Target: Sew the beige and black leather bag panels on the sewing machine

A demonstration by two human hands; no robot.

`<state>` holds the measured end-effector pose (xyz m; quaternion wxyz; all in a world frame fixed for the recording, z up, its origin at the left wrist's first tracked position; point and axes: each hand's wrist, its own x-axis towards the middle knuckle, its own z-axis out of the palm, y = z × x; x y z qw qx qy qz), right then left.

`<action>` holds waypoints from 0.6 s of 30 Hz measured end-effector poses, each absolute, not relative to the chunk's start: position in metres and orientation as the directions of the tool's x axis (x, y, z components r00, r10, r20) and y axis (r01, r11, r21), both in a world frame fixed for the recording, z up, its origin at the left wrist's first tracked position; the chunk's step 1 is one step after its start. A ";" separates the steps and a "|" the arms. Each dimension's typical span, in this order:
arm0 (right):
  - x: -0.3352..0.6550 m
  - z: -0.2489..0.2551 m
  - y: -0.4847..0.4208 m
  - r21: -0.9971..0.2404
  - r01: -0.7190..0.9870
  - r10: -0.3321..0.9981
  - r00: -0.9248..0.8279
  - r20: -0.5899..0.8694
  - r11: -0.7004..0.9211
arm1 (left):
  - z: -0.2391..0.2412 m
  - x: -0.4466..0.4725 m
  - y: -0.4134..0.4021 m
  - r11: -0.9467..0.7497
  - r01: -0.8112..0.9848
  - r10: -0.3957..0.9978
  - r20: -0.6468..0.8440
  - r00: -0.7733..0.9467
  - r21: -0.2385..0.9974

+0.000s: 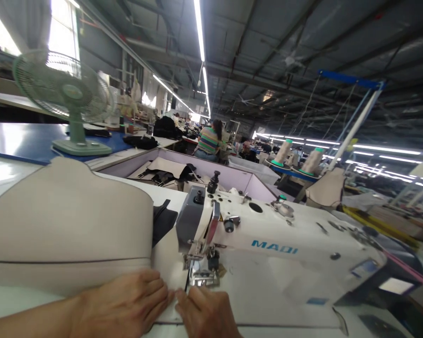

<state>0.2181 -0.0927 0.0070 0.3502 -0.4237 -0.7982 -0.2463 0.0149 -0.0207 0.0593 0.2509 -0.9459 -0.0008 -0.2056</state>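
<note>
My left hand (127,303) lies flat, fingers spread and pressed down on the beige material (66,225), gripping nothing. My right hand (206,312) sits just beside it, fingertips touching the same piece at its edge right in front of the presser foot (202,277); I cannot tell whether those fingers pinch the edge or only press it. The beige material spreads leftward across the desk (7,300) in a broad curved panel, with a dark scrap (162,218) poking out behind it. The white sewing machine (275,244) runs off to my right. Farther back I see a green fan (68,98), two thread cones (298,157), and a person in a striped shirt (208,141).
</note>
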 end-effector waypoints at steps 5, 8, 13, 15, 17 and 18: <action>0.222 0.006 -0.090 0.038 0.870 0.594 -0.367 0.716 0.492 | 0.056 0.019 -0.013 -0.895 0.077 -0.095 0.358 0.929 -0.439; 0.224 0.007 -0.089 0.009 0.873 0.634 -0.361 0.684 0.488 | 0.051 0.022 -0.006 -0.909 0.075 -0.076 0.341 0.937 -0.410; 0.223 0.005 -0.085 -0.005 0.899 0.689 -0.332 0.644 0.438 | 0.048 0.027 0.002 -0.925 0.105 -0.045 0.380 0.924 -0.366; 0.221 0.006 -0.084 -0.005 0.904 0.698 -0.327 0.636 0.429 | 0.048 0.029 0.006 -0.927 0.124 -0.020 0.377 0.926 -0.355; 0.220 0.007 -0.085 -0.003 0.906 0.697 -0.323 0.640 0.423 | 0.047 0.031 0.009 -0.931 0.129 -0.005 0.365 0.931 -0.342; 0.220 0.008 -0.086 -0.006 0.909 0.696 -0.316 0.645 0.418 | 0.046 0.031 0.010 -0.934 0.129 -0.001 0.362 0.932 -0.334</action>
